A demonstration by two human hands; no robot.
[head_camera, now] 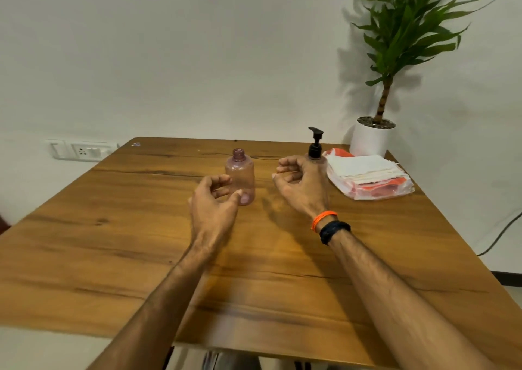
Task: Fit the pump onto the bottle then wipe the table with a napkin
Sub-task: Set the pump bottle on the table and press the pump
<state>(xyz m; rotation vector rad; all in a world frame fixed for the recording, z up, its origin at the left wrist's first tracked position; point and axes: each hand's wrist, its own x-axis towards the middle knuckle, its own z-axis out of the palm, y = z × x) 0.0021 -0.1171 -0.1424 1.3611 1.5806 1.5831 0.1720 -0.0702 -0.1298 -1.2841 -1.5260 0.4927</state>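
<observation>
My left hand (213,197) hovers just beside the uncapped bottle (240,176), fingers loosely curled, gripping nothing. My right hand (302,183), equally loose, hides the pump (315,143) base. Napkins (367,172) sit near the counter (113,228) right edge; the near half lies open.

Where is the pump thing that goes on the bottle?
Find the potted plant at the wooden table's far right corner, then the pack of napkins in front of it. The black pump stands upright just left of the napkins, behind the right hand. It is the only black thing there.
</observation>
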